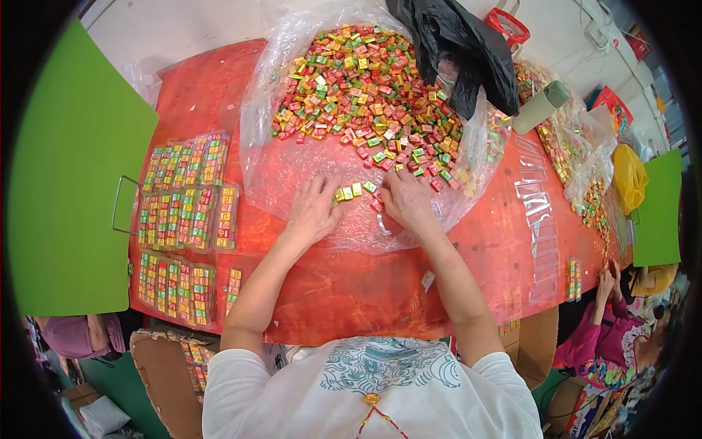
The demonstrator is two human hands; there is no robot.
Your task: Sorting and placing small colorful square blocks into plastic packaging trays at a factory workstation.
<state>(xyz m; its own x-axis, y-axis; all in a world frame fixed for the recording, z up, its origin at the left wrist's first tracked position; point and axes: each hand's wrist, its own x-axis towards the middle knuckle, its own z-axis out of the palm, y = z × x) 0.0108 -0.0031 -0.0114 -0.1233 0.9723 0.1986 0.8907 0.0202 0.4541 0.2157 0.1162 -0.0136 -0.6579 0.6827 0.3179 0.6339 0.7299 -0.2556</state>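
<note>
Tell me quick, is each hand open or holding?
Left hand: by the wrapped blocks; can't tell if holding.
Right hand: near them too; can't tell either.

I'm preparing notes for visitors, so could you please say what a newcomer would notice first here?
Probably the big multicoloured heap of small pieces on clear plastic, at the far middle of the red table. Nearer, the left hand and right hand flank a short row of pieces.
</note>
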